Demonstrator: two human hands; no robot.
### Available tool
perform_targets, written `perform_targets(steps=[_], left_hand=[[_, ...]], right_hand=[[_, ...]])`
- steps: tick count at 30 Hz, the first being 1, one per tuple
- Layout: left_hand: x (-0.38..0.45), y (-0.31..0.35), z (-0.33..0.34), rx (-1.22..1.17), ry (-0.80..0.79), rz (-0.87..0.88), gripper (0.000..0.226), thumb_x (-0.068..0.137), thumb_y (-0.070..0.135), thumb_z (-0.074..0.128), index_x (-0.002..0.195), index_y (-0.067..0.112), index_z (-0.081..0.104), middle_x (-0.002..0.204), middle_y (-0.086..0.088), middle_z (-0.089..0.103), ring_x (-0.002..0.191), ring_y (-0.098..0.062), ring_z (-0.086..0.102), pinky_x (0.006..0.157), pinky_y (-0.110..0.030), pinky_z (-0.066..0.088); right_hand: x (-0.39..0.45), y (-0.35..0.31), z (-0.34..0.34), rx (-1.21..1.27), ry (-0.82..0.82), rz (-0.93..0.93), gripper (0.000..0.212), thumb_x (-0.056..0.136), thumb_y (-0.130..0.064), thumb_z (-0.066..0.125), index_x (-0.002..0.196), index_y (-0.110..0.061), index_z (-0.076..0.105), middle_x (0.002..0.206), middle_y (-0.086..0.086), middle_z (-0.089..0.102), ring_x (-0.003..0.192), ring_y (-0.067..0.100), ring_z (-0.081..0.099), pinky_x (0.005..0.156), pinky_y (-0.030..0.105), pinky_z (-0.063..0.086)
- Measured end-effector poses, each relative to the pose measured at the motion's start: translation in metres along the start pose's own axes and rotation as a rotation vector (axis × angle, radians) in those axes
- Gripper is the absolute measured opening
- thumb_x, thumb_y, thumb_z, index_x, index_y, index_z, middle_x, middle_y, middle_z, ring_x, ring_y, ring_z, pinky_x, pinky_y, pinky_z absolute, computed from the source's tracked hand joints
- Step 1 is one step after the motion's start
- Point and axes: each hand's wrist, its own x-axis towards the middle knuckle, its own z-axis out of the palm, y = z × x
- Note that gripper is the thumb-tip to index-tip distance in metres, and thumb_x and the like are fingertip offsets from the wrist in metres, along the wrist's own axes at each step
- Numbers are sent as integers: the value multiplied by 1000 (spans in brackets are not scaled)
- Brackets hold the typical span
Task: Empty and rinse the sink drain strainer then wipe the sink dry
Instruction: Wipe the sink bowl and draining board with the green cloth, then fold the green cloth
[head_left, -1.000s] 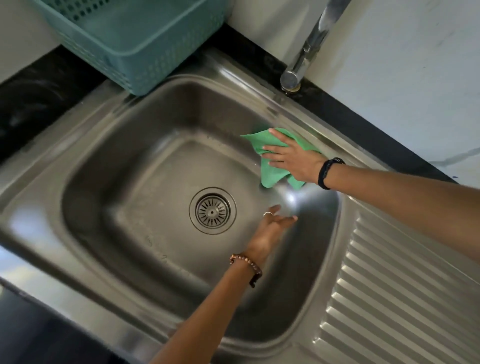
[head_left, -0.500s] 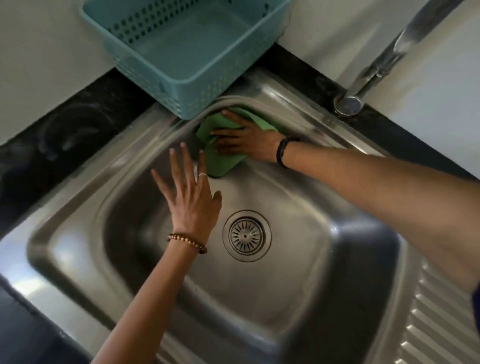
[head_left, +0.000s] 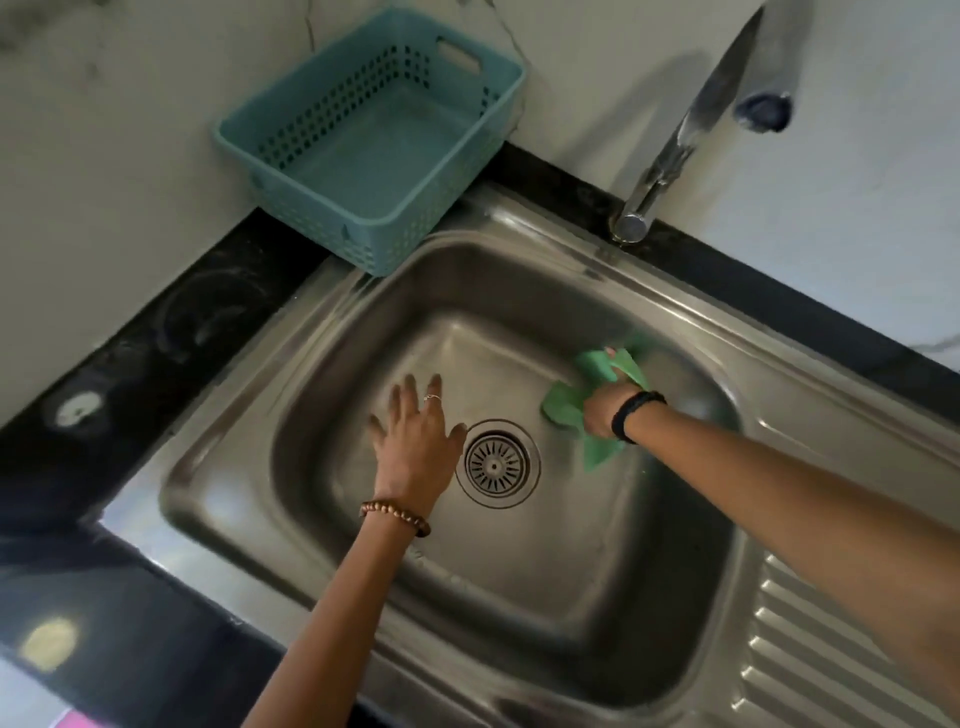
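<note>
Fingers of my right hand pressed the green cloth, swept from the sink's far-left corner to its right wall; my left hand hovered spread beside the seated strainer. Wiping was underway.

Beyond our left hand, against the pale wall, we see a teal perforated basket standing on the black tabletop. Past our right hand a chrome tap rises from the tabletop. Under our right forearm lies the ridged draining board.
</note>
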Motion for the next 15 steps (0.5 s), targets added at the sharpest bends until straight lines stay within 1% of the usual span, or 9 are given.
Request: perform_targets(steps=[2, 4, 5, 7, 9, 11, 13, 14, 15], left_hand=[[-9, 7, 0, -217, -12, 132, 54, 93, 24, 49, 143, 16, 31, 148, -10, 38, 134, -24, 39, 111, -42, 33], [-21, 13, 1, -329, -42, 246, 44, 92, 15, 51, 136, 14, 43, 138, -7, 52, 125, -21, 50, 106, -28, 39], [-27, 14, 1, -390, -30, 263, 41, 91, 11, 52, 132, 13, 49, 133, -5, 55, 122, -20, 52, 102, -17, 38], [-37, 13, -2, -638, 38, 186, 32, 91, 8, 52, 123, 12, 57, 123, -2, 60, 115, -19, 56, 88, 0, 37], [-45, 10, -12, -973, 122, 11, 26, 93, 12, 50, 116, 18, 59, 123, -4, 61, 113, -18, 55, 90, -12, 41], [-44, 8, -28, -1262, 85, -166, 24, 96, 23, 43, 115, 21, 57, 126, -4, 58, 118, -18, 51, 94, -31, 41], [-37, 6, -49, -1399, -119, -265, 34, 98, 37, 31, 115, 22, 56, 125, -4, 56, 119, -20, 50, 95, -37, 39], [-35, 8, -61, -1447, -241, -268, 41, 97, 43, 27, 111, 21, 59, 123, -5, 58, 115, -21, 54, 95, -38, 39], [-34, 9, -72, -1526, -361, -238, 48, 97, 45, 24, 104, 20, 64, 119, -5, 61, 108, -22, 58, 94, -40, 40]], right_hand=[[-23, 5, -5, 302, -165, 34, 49, 97, -35, 33, 139, -12, 40, 149, 11, 38, 136, 26, 36, 111, 38, 25], [-47, 9, -5, 753, -264, -13, 55, 92, -43, 46, 139, -15, 42, 146, 9, 43, 133, 25, 40, 109, 35, 30], [-65, 8, -3, 1030, -283, -25, 54, 90, -44, 51, 135, -14, 48, 136, 9, 53, 126, 24, 49, 107, 35, 35], [-95, -3, -3, 1590, -312, -60, 41, 83, -40, 60, 112, -13, 68, 103, 6, 73, 95, 20, 69, 92, 34, 50], [-118, -17, -4, 2032, -351, -214, 31, 74, -37, 68, 92, -13, 77, 88, 5, 76, 78, 20, 73, 75, 31, 58], [-143, -33, -5, 2361, -299, -428, 37, 63, -35, 80, 92, -12, 77, 91, 7, 76, 81, 22, 73, 70, 33, 59], [-168, -49, -8, 2595, -214, -637, 43, 68, -34, 79, 102, -8, 73, 102, 11, 74, 95, 27, 70, 80, 38, 56], [-178, -57, -9, 2670, -199, -818, 41, 81, -33, 68, 110, -4, 69, 111, 16, 70, 106, 32, 65, 91, 42, 51], [-186, -68, -11, 2690, -94, -933, 42, 92, -30, 52, 117, 2, 63, 120, 22, 64, 115, 38, 58, 102, 46, 43]])
